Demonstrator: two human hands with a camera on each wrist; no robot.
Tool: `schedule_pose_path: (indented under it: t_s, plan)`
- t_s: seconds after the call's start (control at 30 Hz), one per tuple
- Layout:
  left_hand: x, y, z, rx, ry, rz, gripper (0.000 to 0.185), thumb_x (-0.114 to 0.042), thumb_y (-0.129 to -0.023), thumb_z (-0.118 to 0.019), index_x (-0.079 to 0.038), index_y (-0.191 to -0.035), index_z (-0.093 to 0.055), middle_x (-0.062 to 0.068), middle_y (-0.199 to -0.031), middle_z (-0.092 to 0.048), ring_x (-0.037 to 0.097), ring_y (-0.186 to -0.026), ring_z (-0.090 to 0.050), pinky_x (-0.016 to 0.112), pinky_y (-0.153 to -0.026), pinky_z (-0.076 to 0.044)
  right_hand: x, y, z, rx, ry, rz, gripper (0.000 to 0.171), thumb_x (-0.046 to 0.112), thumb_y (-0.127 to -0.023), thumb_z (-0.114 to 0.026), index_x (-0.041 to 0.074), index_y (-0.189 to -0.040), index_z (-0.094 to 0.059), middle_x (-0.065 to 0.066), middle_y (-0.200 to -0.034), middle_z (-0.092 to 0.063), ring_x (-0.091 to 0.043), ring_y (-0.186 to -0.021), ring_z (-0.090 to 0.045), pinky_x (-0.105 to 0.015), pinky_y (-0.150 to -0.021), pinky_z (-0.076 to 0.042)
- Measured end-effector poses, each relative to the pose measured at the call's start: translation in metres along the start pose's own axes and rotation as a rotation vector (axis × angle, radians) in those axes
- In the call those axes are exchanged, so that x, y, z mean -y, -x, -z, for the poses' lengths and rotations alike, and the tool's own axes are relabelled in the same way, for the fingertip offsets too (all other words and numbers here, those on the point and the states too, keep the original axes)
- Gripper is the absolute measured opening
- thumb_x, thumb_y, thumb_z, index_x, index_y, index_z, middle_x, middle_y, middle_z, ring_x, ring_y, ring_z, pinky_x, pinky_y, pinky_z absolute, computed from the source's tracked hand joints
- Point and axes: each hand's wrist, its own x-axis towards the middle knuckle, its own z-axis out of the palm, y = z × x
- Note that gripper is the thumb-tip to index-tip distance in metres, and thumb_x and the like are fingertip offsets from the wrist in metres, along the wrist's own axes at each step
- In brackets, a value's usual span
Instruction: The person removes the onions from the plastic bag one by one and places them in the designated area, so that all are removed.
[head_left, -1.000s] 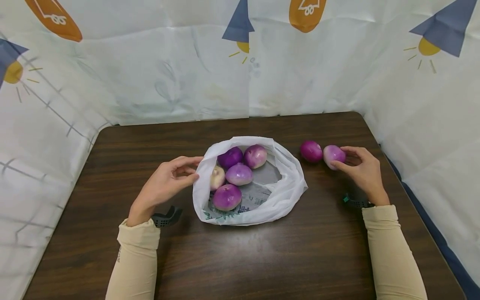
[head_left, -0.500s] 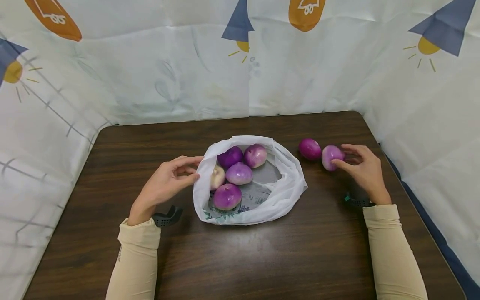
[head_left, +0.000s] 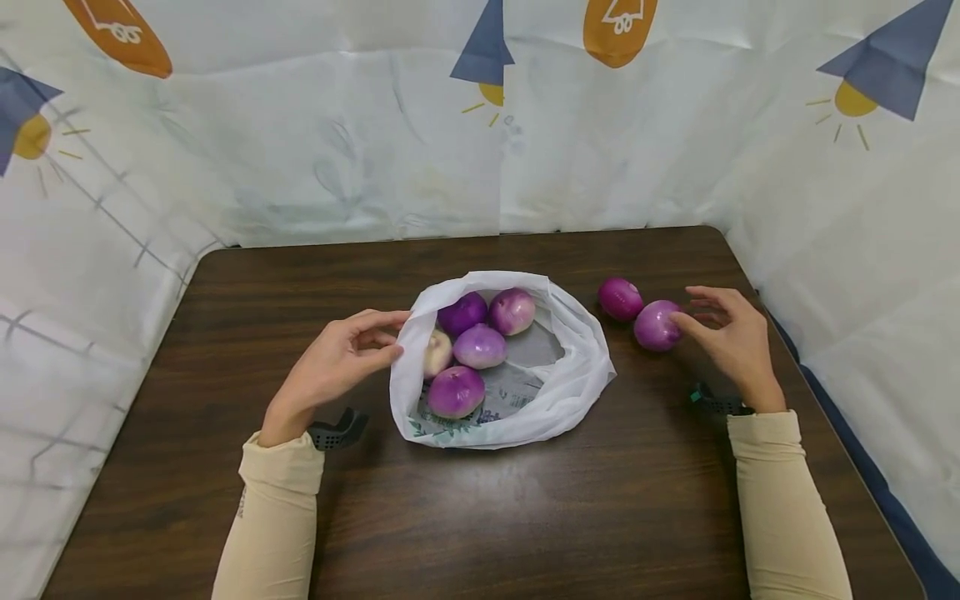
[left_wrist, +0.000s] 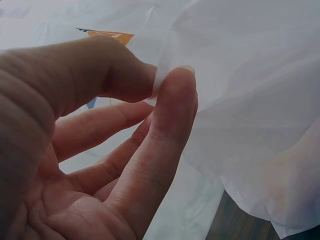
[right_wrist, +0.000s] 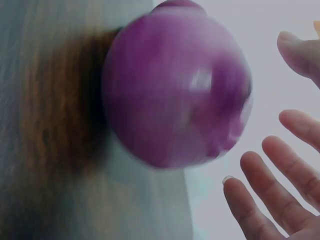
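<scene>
Change: the onion (head_left: 657, 325) has just left our right hand (head_left: 726, 337); a second ago we pinched it, now it lies loose on the tabletop (head_left: 525, 517), blurred in the wrist view, perhaps rolling.
Right hand: fingers spread, holding nothing, at the onion's 3 o'clock.
Left hand (head_left: 333, 367): unmoved, pinching the bag (head_left: 577, 383) rim.
Second onion (head_left: 619, 298): at its 11 o'clock.
Meaning: we judge this onion placed.

No readable text anywhere (the print inside the bag (head_left: 558, 400) is illegible).
</scene>
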Motion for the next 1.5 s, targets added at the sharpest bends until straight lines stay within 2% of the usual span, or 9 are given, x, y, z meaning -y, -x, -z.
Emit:
schedule_pose_path:
  t_s: [0.2, 0.47, 0.67, 0.8, 0.87, 0.93, 1.17, 1.33, 1.5]
  plan:
    - [0.0, 0.002, 0.0, 0.002, 0.018, -0.003, 0.044, -0.011, -0.099, -0.068, -0.01, -0.142, -0.062, 0.013, -0.135, -0.064, -0.001, -0.099, -0.069, 0.017, -0.083, -0.056, 0.014, -0.002, -0.002, -0.033, -0.032, 0.064, 0.048, 0.015, -0.086, -0.085, 0.01, -0.131, -0.07, -0.004, -0.122, -0.066, 0.007, -0.102, -0.064, 0.0, -0.091, -0.046]
    - [0.001, 0.001, 0.002, 0.005, 0.023, -0.01, 0.043, -0.012, -0.099, -0.069, -0.011, -0.142, -0.063, 0.013, -0.133, -0.066, 0.0, -0.099, -0.07, 0.017, -0.083, -0.056, 0.046, -0.002, -0.006, -0.024, -0.009, 0.161, 0.043, 0.014, -0.087, -0.084, 0.014, -0.128, -0.072, 0.016, -0.113, -0.066, 0.004, -0.1, -0.068, -0.002, -0.09, -0.049]
    - [0.0, 0.001, 0.002, 0.008, 0.021, -0.008, 0.044, -0.013, -0.099, -0.069, -0.011, -0.142, -0.063, 0.013, -0.136, -0.066, 0.001, -0.1, -0.07, 0.018, -0.085, -0.057, 0.069, -0.005, -0.019, 0.006, -0.019, 0.251, 0.048, 0.008, -0.083, -0.086, 0.018, -0.128, -0.072, 0.029, -0.112, -0.064, 0.005, -0.1, -0.068, -0.004, -0.088, -0.05]
    - [0.001, 0.002, 0.003, 0.001, 0.008, -0.009, 0.043, -0.014, -0.098, -0.069, -0.012, -0.141, -0.063, 0.012, -0.135, -0.067, 0.001, -0.1, -0.07, 0.018, -0.085, -0.057, 0.085, -0.006, -0.029, 0.041, -0.045, 0.319, 0.051, 0.001, -0.08, -0.087, 0.015, -0.127, -0.072, 0.011, -0.113, -0.07, 0.007, -0.099, -0.068, -0.006, -0.09, -0.051]
    - [0.002, 0.002, 0.003, 0.0, 0.006, -0.013, 0.043, -0.014, -0.098, -0.07, -0.012, -0.141, -0.063, 0.012, -0.135, -0.067, 0.002, -0.1, -0.071, 0.019, -0.085, -0.057, 0.093, -0.007, -0.033, 0.058, -0.037, 0.349, 0.051, 0.002, -0.08, -0.087, 0.016, -0.127, -0.072, -0.003, -0.112, -0.072, 0.008, -0.098, -0.068, -0.007, -0.09, -0.051]
    - [0.002, 0.002, 0.004, -0.001, 0.006, -0.013, 0.043, -0.015, -0.098, -0.07, -0.013, -0.141, -0.064, 0.011, -0.135, -0.067, 0.003, -0.1, -0.071, 0.019, -0.085, -0.057, 0.099, -0.007, -0.036, 0.071, -0.009, 0.371, 0.052, 0.004, -0.08, -0.088, 0.017, -0.127, -0.072, -0.01, -0.111, -0.072, 0.006, -0.097, -0.067, -0.005, -0.088, -0.05]
    - [0.001, 0.001, 0.005, 0.001, 0.02, -0.012, 0.045, -0.015, -0.098, -0.071, -0.012, -0.142, -0.063, 0.011, -0.136, -0.066, 0.003, -0.1, -0.071, 0.018, -0.084, -0.057, 0.115, -0.01, -0.051, 0.124, -0.005, 0.411, 0.052, 0.007, -0.079, -0.09, 0.017, -0.126, -0.072, -0.009, -0.11, -0.073, -0.021, -0.094, -0.073, -0.006, -0.082, -0.053]
    - [0.001, 0.0, 0.006, -0.002, 0.024, -0.008, 0.045, -0.014, -0.098, -0.07, -0.011, -0.142, -0.062, 0.013, -0.136, -0.066, 0.002, -0.1, -0.071, 0.018, -0.083, -0.057, 0.124, -0.01, -0.065, 0.18, -0.052, 0.441, 0.053, 0.003, -0.077, -0.09, 0.013, -0.126, -0.072, -0.012, -0.115, -0.072, -0.02, -0.094, -0.074, -0.011, -0.086, -0.056]
    - [0.002, 0.0, 0.007, -0.006, 0.034, -0.004, 0.045, -0.013, -0.097, -0.07, -0.011, -0.142, -0.063, 0.012, -0.137, -0.066, 0.0, -0.099, -0.07, 0.018, -0.083, -0.057, 0.135, -0.01, -0.08, 0.232, -0.109, 0.482, 0.051, 0.006, -0.079, -0.089, 0.011, -0.126, -0.072, -0.012, -0.114, -0.072, -0.024, -0.095, -0.073, -0.022, -0.088, -0.06]
